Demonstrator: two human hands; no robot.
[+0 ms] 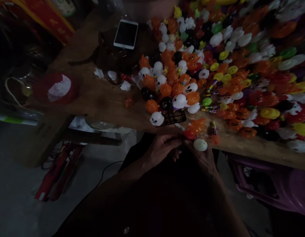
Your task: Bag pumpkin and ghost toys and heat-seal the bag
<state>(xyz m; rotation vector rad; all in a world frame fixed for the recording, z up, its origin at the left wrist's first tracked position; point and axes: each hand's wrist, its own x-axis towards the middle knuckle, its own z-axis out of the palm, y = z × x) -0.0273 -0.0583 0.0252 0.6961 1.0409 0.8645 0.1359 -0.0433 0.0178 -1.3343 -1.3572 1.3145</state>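
Deep shadow here, and the grip is anyone's guess!
The right hand is partly behind the pale ball, its fingertips hidden; the left hand's fingers sink into gloom, and whatever lies between the two is too dark to make out. Up and to the right, the toy heap runs clean out of view! The purple chair is sliced off by the right edge, the red banner by the top, its lettering too blurred to read.

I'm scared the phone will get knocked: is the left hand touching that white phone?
Apart. The head view shows the left hand at the near edge of the tabletop, and the white phone well beyond, with toys between.
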